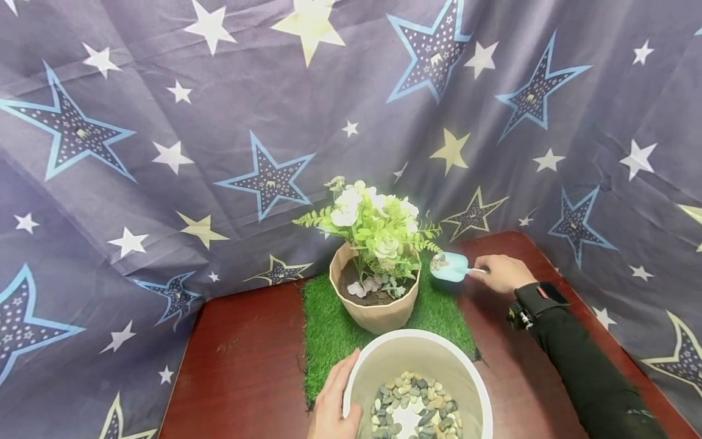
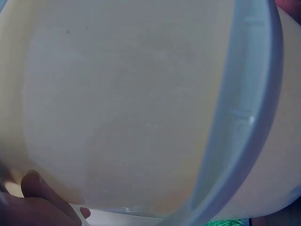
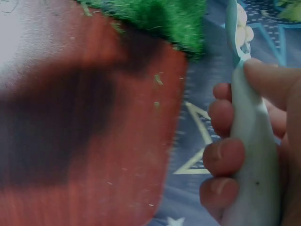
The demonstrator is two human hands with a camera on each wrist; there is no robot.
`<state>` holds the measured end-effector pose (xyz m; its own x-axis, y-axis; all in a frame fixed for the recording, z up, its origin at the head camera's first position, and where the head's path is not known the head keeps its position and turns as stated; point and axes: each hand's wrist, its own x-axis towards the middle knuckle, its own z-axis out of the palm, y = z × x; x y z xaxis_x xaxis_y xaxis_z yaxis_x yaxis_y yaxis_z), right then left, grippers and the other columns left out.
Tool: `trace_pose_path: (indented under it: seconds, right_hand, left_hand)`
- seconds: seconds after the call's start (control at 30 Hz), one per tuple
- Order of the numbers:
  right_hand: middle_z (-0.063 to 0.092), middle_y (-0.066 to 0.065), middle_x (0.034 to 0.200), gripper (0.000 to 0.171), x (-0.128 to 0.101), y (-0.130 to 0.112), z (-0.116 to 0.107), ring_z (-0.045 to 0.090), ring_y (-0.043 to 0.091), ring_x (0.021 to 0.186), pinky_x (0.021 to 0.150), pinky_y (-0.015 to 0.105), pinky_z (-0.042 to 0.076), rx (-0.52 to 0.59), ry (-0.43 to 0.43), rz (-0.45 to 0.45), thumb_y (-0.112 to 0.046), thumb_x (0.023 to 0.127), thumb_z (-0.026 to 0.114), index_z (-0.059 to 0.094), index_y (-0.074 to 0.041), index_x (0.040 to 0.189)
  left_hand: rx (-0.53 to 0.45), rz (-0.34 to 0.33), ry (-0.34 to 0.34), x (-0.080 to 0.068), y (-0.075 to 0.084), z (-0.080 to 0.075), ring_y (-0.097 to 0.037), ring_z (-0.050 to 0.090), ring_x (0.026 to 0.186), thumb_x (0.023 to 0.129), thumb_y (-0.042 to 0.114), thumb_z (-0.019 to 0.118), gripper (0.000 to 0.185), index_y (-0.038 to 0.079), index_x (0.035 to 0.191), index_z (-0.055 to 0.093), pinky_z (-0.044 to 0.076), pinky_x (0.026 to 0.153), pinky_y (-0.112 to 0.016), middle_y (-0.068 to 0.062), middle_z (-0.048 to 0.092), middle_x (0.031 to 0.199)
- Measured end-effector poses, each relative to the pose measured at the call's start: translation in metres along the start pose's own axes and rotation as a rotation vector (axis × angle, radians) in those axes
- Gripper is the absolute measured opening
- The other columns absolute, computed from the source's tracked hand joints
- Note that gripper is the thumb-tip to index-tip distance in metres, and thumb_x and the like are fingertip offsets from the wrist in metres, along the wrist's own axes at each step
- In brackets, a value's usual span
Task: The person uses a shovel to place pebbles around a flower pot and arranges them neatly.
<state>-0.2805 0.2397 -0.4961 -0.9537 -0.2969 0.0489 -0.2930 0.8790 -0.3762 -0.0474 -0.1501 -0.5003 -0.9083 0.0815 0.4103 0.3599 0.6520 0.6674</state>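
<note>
My right hand (image 1: pixel 504 272) grips the handle of a small light-blue shovel (image 1: pixel 454 269), fingers wrapped round it, as the right wrist view shows. A few pebbles (image 3: pixel 242 33) lie in its blade, which is held out beside a beige faceted flowerpot (image 1: pixel 378 312). In that pot, white artificial flowers (image 1: pixel 378 219) with green leaves stand in dark soil, and pale petals lie on the soil. My left hand (image 1: pixel 336 399) holds the near left rim of a white bucket (image 1: pixel 359 360), thumb inside and fingers outside. Grey and tan pebbles (image 1: pixel 446 407) cover much of the bucket's bottom.
Under the flowerpot lies a green artificial turf mat (image 1: pixel 323 317) on a reddish-brown table (image 1: pixel 247 360). A dark curtain (image 1: pixel 351 91) printed with stars hangs behind and at both sides. The bucket stands in front of the pot, overlapping the mat in the head view.
</note>
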Motion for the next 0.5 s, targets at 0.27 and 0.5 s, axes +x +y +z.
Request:
trace_pose_path:
  seconds: [0.27, 0.5]
  right_hand:
    - [0.07, 0.004, 0.085, 0.024, 0.006, 0.003, 0.031, 0.06, 0.023, 0.075, 0.066, 0.044, 0.045, -0.001, 0.003, 0.082, -0.039, 0.097, 0.068, 0.071, -0.016, 0.093]
    - [0.073, 0.021, 0.117, 0.038, 0.012, -0.004, 0.043, 0.07, 0.041, 0.101, 0.083, 0.057, 0.054, -0.032, 0.013, 0.095, -0.034, 0.099, 0.067, 0.073, -0.004, 0.121]
  left_hand:
    - [-0.006, 0.019, 0.016, 0.0, -0.002, 0.001, -0.014, 0.068, 0.117, 0.058, -0.008, 0.064, 0.095, 0.022, 0.148, 0.059, 0.058, 0.092, -0.032, 0.002, 0.066, 0.137]
    - [-0.033, -0.014, 0.005, -0.001, -0.001, 0.001, -0.015, 0.067, 0.118, 0.059, -0.009, 0.064, 0.095, 0.022, 0.148, 0.058, 0.058, 0.094, -0.032, 0.001, 0.065, 0.138]
